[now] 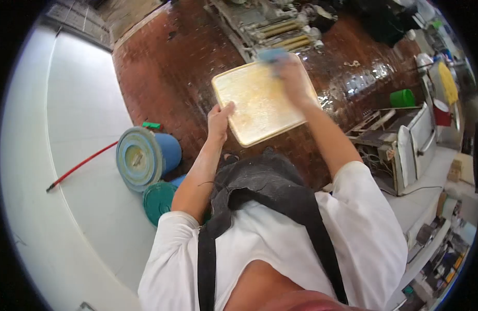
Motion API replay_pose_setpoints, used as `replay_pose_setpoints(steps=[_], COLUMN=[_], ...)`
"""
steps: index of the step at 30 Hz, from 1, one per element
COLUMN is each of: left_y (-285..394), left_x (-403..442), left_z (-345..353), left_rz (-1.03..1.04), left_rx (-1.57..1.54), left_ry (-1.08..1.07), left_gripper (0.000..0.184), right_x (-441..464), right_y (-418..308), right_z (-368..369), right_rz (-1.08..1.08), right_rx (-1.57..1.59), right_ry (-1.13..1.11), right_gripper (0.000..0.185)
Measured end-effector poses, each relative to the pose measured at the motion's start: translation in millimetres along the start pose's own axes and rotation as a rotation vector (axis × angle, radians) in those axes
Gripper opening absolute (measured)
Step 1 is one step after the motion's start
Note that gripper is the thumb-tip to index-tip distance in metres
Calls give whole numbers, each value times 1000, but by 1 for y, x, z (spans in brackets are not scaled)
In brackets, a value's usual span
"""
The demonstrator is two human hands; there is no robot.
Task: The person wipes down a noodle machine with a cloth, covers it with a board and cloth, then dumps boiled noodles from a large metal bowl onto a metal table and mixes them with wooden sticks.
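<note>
A pale cream tray (259, 106) with a raised rim is held up in front of my body, over the brick floor. My left hand (220, 120) grips its left edge, the thumb lying on the top face. Over the upper right part of the tray, my right hand (292, 78) is closed on a blue cloth (272, 55), both blurred by motion. Light streaks and a wet sheen show on the tray's surface.
A blue barrel (167, 151) and a green lid (158, 201) stand at left, near a red pole (86, 165). At right are a metal-framed appliance (394, 147) and a green bucket (402, 98). Machinery with rollers (283, 33) stands beyond the tray.
</note>
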State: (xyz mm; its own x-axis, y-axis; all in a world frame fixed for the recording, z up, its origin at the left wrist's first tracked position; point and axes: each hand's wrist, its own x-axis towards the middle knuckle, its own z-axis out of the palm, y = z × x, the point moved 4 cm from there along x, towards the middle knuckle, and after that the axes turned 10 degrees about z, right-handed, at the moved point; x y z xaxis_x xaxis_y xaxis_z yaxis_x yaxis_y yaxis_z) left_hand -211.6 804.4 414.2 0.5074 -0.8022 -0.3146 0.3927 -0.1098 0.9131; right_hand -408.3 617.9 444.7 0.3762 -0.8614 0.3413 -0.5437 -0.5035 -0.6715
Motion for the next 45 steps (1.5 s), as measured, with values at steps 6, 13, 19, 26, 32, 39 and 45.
replay_pose_setpoints(steps=[6,13,19,26,32,39,45], left_y=[-24,-54,-45,5,84,113,142], left_x=[16,46,121,200,291,423,532], left_z=[141,138,46,-90,-141,-117,-67], left_rz=[-84,-157,-225,-188,-157,-72,-50], left_rx=[182,38,163,-88,-41,-5,30], left_ry=[-194,-171,-212,-87,-66,-95,-135], left_gripper=[25,30,27,30,26,31,30], right_x=[-14,-77,-193,-398,-433,-314,-81], right_y=[96,91,252,225,117,126,126], right_z=[-31,-86,-250,-172,-76,-21,23], right_rz=[196,531,1167,1369,1425,1352,1160], right_rx=[7,578,-577,-1038,-859,-699,-273], right_ry=[171,-186,112,-963,-1135,-425,228], right_gripper=[42,31,28,31,26,26,32])
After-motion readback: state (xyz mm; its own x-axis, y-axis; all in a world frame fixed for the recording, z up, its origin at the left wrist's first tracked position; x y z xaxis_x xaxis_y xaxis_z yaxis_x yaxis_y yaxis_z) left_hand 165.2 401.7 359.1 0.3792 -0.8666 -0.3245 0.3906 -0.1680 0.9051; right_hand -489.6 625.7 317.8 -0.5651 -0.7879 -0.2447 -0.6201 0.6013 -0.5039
